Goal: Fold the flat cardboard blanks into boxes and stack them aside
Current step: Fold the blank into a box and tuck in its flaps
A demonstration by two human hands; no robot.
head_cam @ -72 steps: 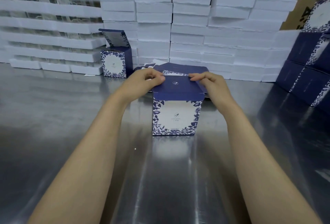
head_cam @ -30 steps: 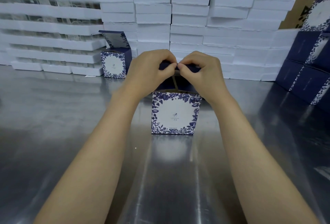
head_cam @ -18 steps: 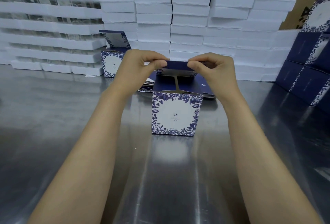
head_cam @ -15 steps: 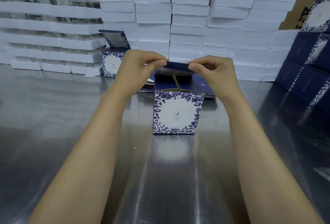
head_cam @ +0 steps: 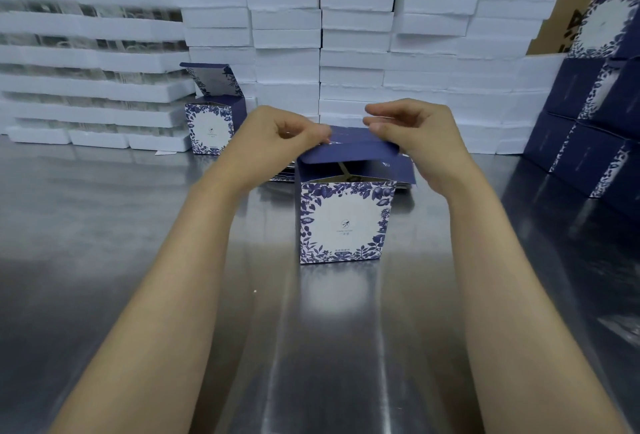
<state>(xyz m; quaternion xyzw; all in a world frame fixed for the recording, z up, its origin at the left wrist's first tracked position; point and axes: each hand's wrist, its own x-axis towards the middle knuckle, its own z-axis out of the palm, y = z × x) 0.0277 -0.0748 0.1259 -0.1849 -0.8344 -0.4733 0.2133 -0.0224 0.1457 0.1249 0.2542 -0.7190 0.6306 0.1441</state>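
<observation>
Two pinches — left grip (head_cam: 277, 137) and right grip (head_cam: 419, 136) — on the lid flap (head_cam: 349, 149), box (head_cam: 343, 222) upright just beneath

Steel table (head_cam: 104, 260) bears two boxes (head_cam: 343, 222), foam slabs (head_cam: 97, 136).

A single wide-angle camera, worn on the person's head, supplies the only view. It sits above and on the near side of the blue-and-white floral cardboard box (head_cam: 343, 222), facing forward and downward across the brushed steel table (head_cam: 104, 243). The box stands near the lens, centred. Both bare forearms (head_cam: 166, 295) enter from the bottom edge toward the box. Beyond the box, stacked white foam slabs (head_cam: 353, 39) fill the upper frame.
</observation>
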